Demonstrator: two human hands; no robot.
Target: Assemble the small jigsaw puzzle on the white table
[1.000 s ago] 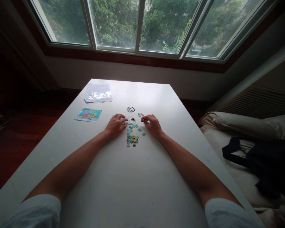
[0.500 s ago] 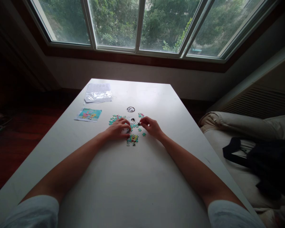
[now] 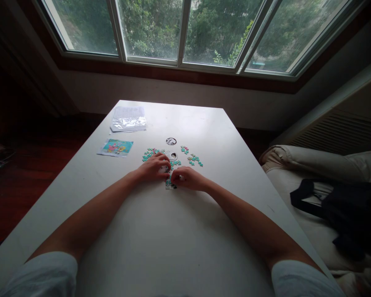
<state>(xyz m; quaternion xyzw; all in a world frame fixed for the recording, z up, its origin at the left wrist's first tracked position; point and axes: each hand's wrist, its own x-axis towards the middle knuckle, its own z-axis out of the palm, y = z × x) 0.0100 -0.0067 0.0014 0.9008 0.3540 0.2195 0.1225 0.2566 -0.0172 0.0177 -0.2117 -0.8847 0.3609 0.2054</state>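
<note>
Jigsaw patch (image 3: 168,183) on the white counter (image 3: 173,235), partly covered, and here's the right hand (image 3: 188,178) low over it, fingertips bunched; whether they grip a piece, can't tell! Left hand (image 3: 152,168) arches just beside, thumb and fingers apart. Loose pieces (image 3: 150,154) cluster beyond the left hand, scattered pieces (image 3: 196,160) beyond the right.

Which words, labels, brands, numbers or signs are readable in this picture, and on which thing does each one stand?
None can be read.
Papers at the far left of the table: faint marks, perhaps print, too small to read.
Picture sheet: coloured figures, no legible words.
Puzzle pieces: no legible lettering.
</note>
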